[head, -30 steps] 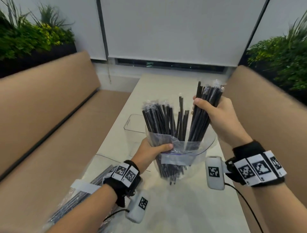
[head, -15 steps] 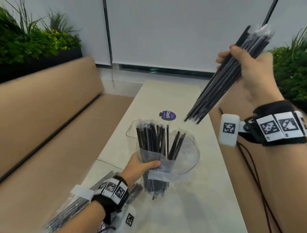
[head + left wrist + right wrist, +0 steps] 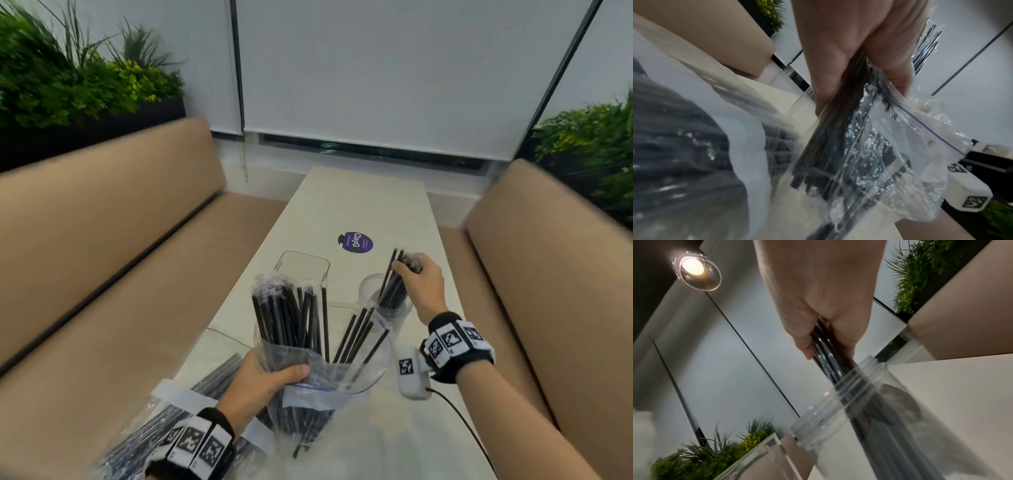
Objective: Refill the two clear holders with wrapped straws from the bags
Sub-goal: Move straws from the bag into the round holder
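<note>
Right hand [image 3: 419,284] curled round a bundle of wrapped straws [image 3: 394,286], lower ends inside the round clear holder [image 3: 368,291] on the tabletop [image 3: 359,202]. Left hand [image 3: 263,380] gripped an open bag [image 3: 342,380] of straws, held upright. Square clear holder [image 3: 303,263] stood beyond, just left of the round one. Another bag [image 3: 171,404] lay near left.

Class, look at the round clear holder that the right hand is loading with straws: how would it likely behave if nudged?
The round clear holder looks thin-walled, so probably light and easy to slide on the smooth table. It is tall and narrow, and the straws lean to one side, so it may tip. If it falls over, it could roll.
</note>
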Action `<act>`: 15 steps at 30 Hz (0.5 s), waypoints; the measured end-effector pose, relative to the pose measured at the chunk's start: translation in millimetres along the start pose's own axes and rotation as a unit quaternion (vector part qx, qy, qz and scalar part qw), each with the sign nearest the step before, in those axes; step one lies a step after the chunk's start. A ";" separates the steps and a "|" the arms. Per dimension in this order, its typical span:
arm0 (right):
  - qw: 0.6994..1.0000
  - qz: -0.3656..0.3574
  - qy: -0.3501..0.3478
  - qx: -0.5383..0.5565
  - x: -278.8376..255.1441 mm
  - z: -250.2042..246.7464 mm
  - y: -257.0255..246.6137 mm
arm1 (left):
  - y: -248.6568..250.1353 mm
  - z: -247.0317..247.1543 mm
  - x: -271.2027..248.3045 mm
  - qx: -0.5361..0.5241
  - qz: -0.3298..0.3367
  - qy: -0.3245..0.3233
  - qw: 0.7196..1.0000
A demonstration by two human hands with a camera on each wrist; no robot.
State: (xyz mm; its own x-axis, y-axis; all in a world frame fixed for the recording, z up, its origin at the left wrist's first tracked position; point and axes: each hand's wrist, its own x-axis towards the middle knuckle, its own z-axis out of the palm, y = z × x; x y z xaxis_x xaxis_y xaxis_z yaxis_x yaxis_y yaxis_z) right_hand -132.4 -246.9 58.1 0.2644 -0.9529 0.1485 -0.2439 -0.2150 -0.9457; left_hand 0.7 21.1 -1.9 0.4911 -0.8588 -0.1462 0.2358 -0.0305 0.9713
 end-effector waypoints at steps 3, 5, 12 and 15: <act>0.999 0.009 0.023 -0.024 5.8 -13.8 1.0 | -1.4 1.7 0.4 -0.008 0.006 0.014 1.000; 0.999 0.011 0.020 -0.047 10.2 -28.4 -8.5 | -0.6 3.6 1.9 -0.010 0.005 0.017 1.000; 0.992 -0.094 0.081 0.039 -50.7 -84.4 -87.7 | 11.6 9.5 13.9 -0.016 0.014 0.009 1.000; 0.975 -0.041 -0.045 0.212 -107.8 -68.0 -82.5 | 15.7 16.5 16.8 -0.047 0.024 0.005 0.999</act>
State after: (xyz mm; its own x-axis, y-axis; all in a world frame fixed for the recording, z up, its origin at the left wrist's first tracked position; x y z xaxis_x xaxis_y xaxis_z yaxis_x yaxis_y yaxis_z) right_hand -204.2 -141.0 139.7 0.3525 -0.9094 0.2209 0.1849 -0.1637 -0.9690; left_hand -1.2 -2.3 14.0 0.5127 -0.8524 -0.1025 0.2889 0.0589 0.9555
